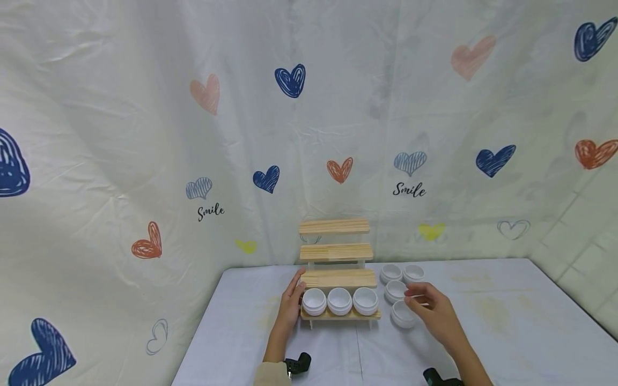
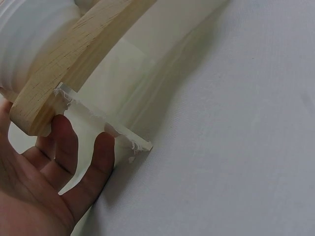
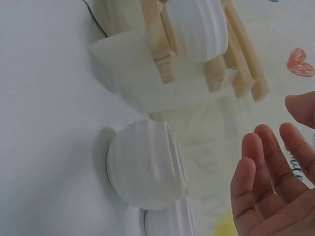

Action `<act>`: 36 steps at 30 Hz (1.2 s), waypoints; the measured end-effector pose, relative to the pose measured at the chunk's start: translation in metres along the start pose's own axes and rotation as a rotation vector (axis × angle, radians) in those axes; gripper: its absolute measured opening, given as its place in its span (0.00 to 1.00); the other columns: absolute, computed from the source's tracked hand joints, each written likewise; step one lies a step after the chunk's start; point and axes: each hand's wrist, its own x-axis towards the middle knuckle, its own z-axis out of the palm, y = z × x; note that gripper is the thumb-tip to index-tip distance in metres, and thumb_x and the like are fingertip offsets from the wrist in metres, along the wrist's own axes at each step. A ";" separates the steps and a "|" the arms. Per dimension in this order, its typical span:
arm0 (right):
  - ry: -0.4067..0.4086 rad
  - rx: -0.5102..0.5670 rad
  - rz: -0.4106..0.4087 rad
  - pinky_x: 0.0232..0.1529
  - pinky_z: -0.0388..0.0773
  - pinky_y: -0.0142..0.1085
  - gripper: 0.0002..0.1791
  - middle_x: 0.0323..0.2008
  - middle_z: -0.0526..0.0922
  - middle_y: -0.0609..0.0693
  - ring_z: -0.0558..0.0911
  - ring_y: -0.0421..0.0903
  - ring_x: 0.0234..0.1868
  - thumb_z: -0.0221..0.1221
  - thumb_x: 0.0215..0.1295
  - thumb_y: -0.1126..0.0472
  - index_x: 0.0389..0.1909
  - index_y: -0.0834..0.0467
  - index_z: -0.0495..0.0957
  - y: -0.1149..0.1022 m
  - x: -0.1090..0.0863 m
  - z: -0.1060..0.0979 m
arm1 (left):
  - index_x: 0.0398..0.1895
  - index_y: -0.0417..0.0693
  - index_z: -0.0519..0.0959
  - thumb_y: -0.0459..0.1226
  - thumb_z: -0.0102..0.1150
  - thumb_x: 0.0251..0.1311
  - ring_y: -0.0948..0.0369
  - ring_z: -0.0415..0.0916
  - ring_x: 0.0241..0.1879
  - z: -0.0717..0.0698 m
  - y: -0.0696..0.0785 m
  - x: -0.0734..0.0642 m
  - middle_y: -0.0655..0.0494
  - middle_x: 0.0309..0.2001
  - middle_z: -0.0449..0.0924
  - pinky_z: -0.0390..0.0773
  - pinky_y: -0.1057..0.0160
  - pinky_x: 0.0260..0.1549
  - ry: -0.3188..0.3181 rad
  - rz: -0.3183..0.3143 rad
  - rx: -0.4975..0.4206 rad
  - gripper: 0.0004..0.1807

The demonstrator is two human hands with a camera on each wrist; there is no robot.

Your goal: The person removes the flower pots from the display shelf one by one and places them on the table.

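Observation:
A tiered display stand (image 1: 338, 277) with wooden shelves and translucent side panels stands at the back of the table. Three round white cups (image 1: 339, 302) sit in a row on its lowest shelf. My left hand (image 1: 288, 305) holds the stand's left side, fingertips at the side panel (image 2: 106, 118) just under the wooden shelf (image 2: 74, 64). Over the loose white cups to the right hovers my right hand (image 1: 432, 308), fingers loosely bent and apart. Nothing is between them in the right wrist view, where the nearest cup (image 3: 142, 164) stands upright beside the fingertips (image 3: 243, 172).
Several white cups (image 1: 391, 273) stand grouped on the table right of the stand. A white cloth (image 1: 507, 321) with faint yellowish patches covers the table. Behind hangs a pale curtain (image 1: 357, 128) printed with hearts and "Smile", close to the stand's upper shelves.

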 end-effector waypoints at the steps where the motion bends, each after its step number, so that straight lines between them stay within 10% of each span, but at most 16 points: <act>1: 0.004 0.006 -0.009 0.43 0.77 0.26 0.17 0.48 0.86 0.57 0.81 0.30 0.42 0.65 0.69 0.60 0.56 0.60 0.79 -0.001 0.000 0.002 | 0.79 0.61 0.64 0.51 0.45 0.79 0.63 0.71 0.52 0.000 0.000 0.000 0.50 0.64 0.76 0.70 0.62 0.54 -0.002 0.002 0.002 0.28; 10: -0.034 0.071 -0.038 0.45 0.79 0.29 0.17 0.51 0.84 0.58 0.80 0.35 0.45 0.66 0.68 0.60 0.56 0.58 0.79 -0.009 -0.004 0.024 | 0.78 0.61 0.64 0.51 0.46 0.79 0.65 0.72 0.42 -0.001 -0.001 0.002 0.61 0.40 0.76 0.72 0.64 0.45 -0.003 -0.009 -0.002 0.28; 31: -0.082 0.157 0.010 0.45 0.80 0.31 0.29 0.58 0.80 0.57 0.81 0.45 0.48 0.72 0.59 0.64 0.61 0.60 0.76 -0.013 -0.010 0.063 | 0.79 0.52 0.62 0.46 0.46 0.79 0.62 0.73 0.47 -0.004 0.020 -0.007 0.47 0.56 0.79 0.72 0.61 0.49 -0.051 -0.014 -0.031 0.29; 36: -0.075 0.151 0.021 0.45 0.80 0.32 0.30 0.58 0.80 0.58 0.82 0.48 0.49 0.73 0.58 0.64 0.62 0.60 0.75 -0.014 -0.011 0.066 | 0.80 0.55 0.62 0.47 0.47 0.79 0.65 0.72 0.39 -0.003 0.015 -0.005 0.58 0.41 0.80 0.73 0.65 0.40 -0.051 -0.026 -0.054 0.29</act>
